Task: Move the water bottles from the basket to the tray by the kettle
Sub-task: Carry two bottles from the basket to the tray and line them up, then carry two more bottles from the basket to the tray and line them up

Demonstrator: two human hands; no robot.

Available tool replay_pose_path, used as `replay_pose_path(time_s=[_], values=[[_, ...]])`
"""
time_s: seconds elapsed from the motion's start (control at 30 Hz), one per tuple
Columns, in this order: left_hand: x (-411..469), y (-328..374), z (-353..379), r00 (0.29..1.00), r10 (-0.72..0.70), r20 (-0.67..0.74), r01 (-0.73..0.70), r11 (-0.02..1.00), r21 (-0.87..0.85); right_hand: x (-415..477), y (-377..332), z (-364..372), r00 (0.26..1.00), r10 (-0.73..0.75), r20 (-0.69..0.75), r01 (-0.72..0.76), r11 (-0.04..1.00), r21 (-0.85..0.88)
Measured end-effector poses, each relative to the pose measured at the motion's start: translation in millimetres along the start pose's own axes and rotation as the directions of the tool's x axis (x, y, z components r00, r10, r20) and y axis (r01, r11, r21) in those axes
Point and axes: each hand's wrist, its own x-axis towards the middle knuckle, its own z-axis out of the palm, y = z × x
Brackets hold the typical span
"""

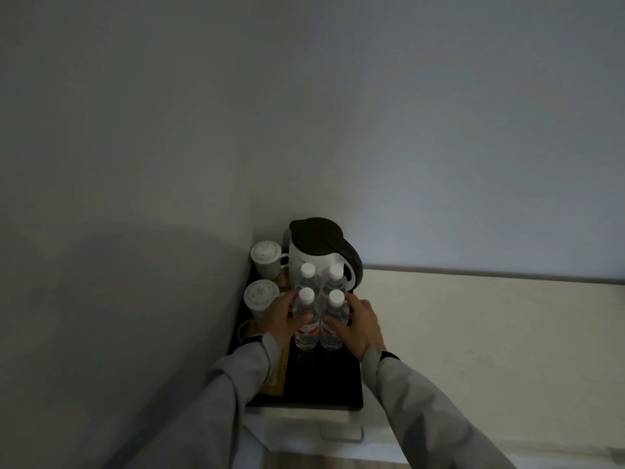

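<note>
The room is lying dim, so the far ends of the tray [324,384] and the small things along its left side are hard to make out; something yellowish beneath the left sleeve [236,394] is too dark to name. A pale rounded rim just left of the left wrist is partly cut off by the arm.

Four bottles [306,319] are standing upright in a tight two-by-two block on the black, flat, rectangular tray. All are clear plastic with white screw caps, and the near two are showing red labels. The left hand [277,323] is wrapping its fingers [299,319] around the near-left bottle, and the right hand [360,324] is curling its fingers [333,324] around the near-right one, both closed on the plastic. The far two bottles are standing just beyond the fingertips, untouched.

Behind them, beyond the fingers, one kettle [319,255] is sitting, white-bodied with a dark lid and handle. Left of the left fingers two white lidded cups [267,260] are standing. The tray is resting on a pale tabletop [473,333] in the wall corner.
</note>
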Motion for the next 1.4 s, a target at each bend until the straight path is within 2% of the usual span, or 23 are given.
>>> replay_pose_path(time_s=[0.37,1.2,1.3,1.4], values=[[0.1,4.6,-2.0,1.000,-0.009,0.028,0.008,0.999,0.034,-0.9,-2.3,-3.3,1.000,0.007,0.028,-0.006,1.000,-0.027],[-8.6,34.2,-14.7,1.000,-0.023,-0.011,0.024,0.995,0.095,-0.2,-18.3,-17.1,0.999,-0.012,0.043,0.015,0.998,-0.062],[-9.5,54.2,-22.0,1.000,0.011,-0.022,-0.007,0.988,0.157,-1.9,-30.7,-30.9,0.998,-0.064,0.027,0.066,0.994,-0.085],[-10.7,83.0,-32.3,0.984,0.147,-0.101,-0.116,0.957,0.265,-3.1,-48.5,-56.1,0.988,-0.155,-0.005,0.152,0.977,-0.146]])
